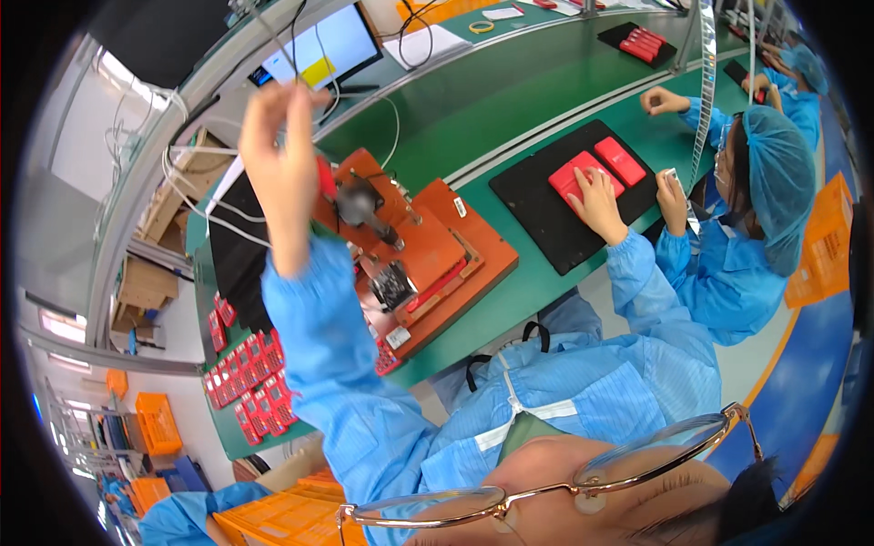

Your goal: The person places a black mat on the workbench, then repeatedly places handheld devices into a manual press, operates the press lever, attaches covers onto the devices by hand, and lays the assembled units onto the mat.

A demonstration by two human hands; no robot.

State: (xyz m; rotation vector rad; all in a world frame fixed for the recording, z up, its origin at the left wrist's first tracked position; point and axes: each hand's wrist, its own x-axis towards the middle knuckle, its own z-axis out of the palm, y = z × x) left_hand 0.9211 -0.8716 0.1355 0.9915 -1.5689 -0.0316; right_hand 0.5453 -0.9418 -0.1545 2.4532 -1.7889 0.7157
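Note:
My left hand is raised at the upper left, above an orange-brown fixture. Motion smears its fingers, and a hanging cable crosses behind them, so I cannot tell whether they hold anything. The fixture carries a black and grey clamp and a black block; a red strip shows along its lower plate. My right hand lies with fingers spread over a flat red rectangular piece on a black mat. A second, narrower red piece lies beside it.
Rows of red pieces lie at the bench's left end. A monitor stands behind the fixture. At right, a co-worker in blue sits close to my right arm, with a tape strip hanging nearby. Orange crates stand at lower left.

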